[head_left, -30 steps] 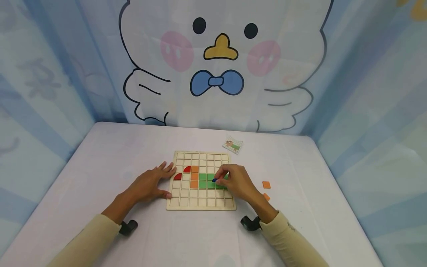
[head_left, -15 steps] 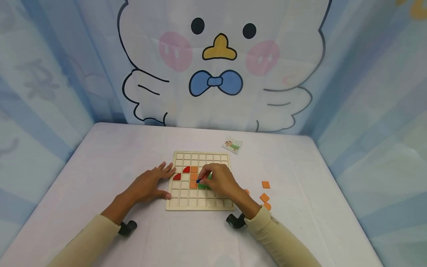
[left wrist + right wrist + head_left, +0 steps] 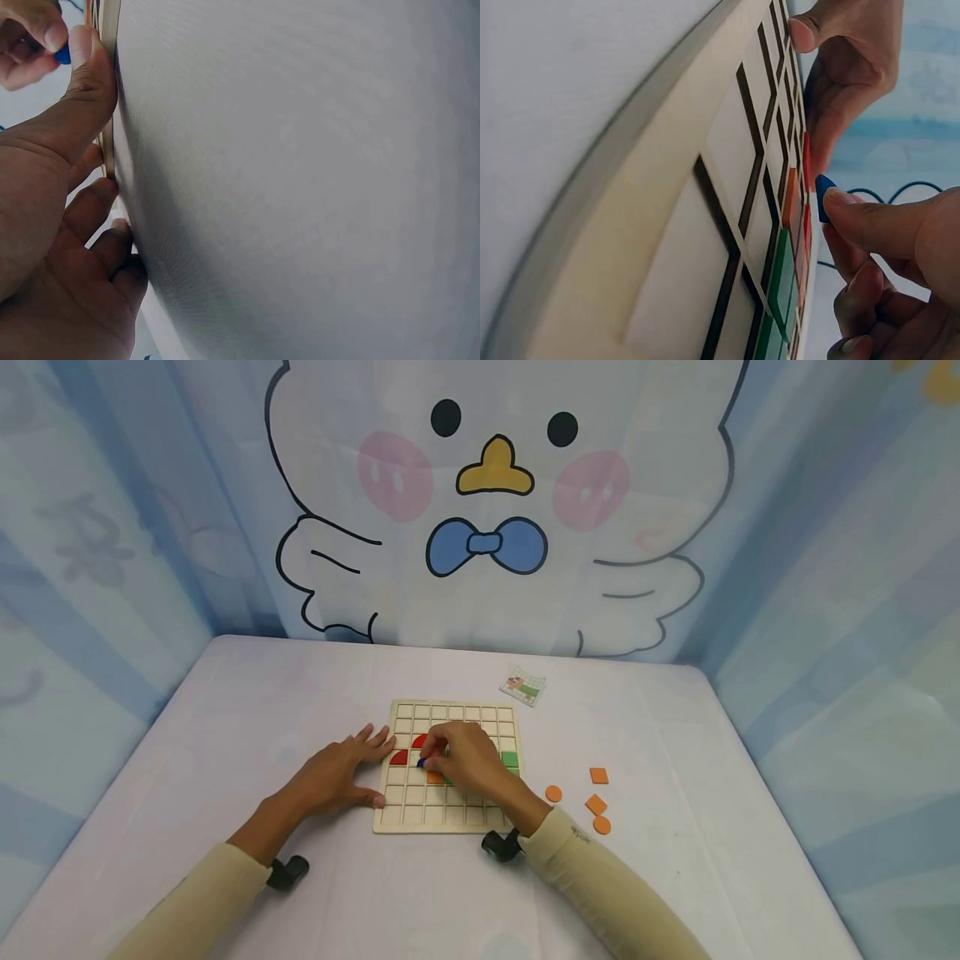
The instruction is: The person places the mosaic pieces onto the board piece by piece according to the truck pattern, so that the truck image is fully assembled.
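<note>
Head view showed the R hand [image 3: 472, 764] w/ thumb & fingertips together on a small blue pc [image 3: 422, 763], held over the wooden grid board [image 3: 450, 828], approx. by the cell just R of the lower red pc [image 3: 399, 757]. R wrist view put the blue pc just clear of the board's face. L hand [image 3: 330, 777] lay at the board's L edge, fingers spread apart & fairly straight, thumb touching the rim; L wrist view showed that thumb vs. the edge too. An upper red pc [image 3: 420, 741], an orange sq. [image 3: 435, 778] & a green sq. [image 3: 510, 759] sat in cells, others partly hidden under the R hand. R of the board, on the white tabletop [image 3: 712, 818], lay a loose orange sq. [image 3: 598, 775], a turned orange sq. [image 3: 596, 805] & two orange discs [image 3: 553, 793], the nearer disc just touching or v. near the turned sq.; couldn't tell which. Small pattern card [image 3: 523, 686] lay tilted beyond the board's far edge.
</note>
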Tool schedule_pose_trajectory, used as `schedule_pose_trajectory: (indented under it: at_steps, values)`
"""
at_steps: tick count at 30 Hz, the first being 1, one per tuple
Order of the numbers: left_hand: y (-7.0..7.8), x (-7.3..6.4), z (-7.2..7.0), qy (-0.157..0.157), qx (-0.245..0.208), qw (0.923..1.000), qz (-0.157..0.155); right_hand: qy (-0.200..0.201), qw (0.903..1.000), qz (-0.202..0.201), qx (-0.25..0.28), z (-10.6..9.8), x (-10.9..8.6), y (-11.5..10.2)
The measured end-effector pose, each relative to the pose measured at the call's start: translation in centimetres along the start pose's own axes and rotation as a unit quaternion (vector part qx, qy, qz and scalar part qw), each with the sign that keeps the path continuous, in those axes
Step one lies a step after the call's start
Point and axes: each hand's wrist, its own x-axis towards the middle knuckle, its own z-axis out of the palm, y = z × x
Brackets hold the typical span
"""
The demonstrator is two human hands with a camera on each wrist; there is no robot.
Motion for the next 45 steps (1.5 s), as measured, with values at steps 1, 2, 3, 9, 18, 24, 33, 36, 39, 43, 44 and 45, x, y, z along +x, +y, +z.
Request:
schedule_pose_trajectory:
  at_steps: [1,2,3,9,18,24,33,36,39,43,44,45]
  values:
    - [0.0,0.0,0.0,0.0,-0.001,1.0,0.001,0.0,1.0,0.003,-0.002,0.2,0.2,0.0]
    - [0.0,0.0,0.0,0.001,0.0,1.0,0.002,0.0,1.0,0.006,-0.005,0.3,0.4,0.0]
    - [0.0,0.0,0.0,0.001,-0.001,1.0,0.001,0.0,0.9999,0.01,-0.007,0.5,0.6,0.0]
    - [0.1,-0.1,-0.2,0.003,0.001,1.0,-0.001,-0.007,0.9994,0.027,-0.018,1.3,1.3,-0.2]
    - [0.1,-0.2,-0.2,0.002,-0.001,1.0,0.0,-0.013,0.9988,0.032,-0.034,1.4,1.8,-0.5]
    - [0.0,-0.2,-0.1,-0.001,-0.001,1.0,-0.003,-0.009,0.9985,0.024,-0.047,1.5,2.0,-0.4]
    - [0.1,-0.1,-0.2,0.001,-0.001,1.0,0.0,0.01,0.9993,0.016,-0.031,1.0,1.7,-0.5]
    - [0.2,0.0,-0.1,-0.001,-0.001,1.0,-0.003,0.022,0.9994,0.02,-0.02,0.4,1.5,-0.5]
    - [0.3,0.1,-0.1,-0.005,0.001,0.9999,-0.01,0.039,0.999,0.022,-0.007,-0.5,1.1,-0.3]
    - [0.5,0.1,-0.2,-0.012,0.0,0.9996,-0.024,0.06,0.9978,0.024,0.011,-1.9,0.3,0.1]
    - [0.5,0.1,-0.2,-0.013,0.001,0.9996,-0.026,0.065,0.9975,0.026,0.013,-2.2,0.1,0.2]
    - [0.6,0.1,-0.2,-0.013,0.003,0.9995,-0.028,0.07,0.997,0.028,0.016,-2.6,-0.2,0.4]
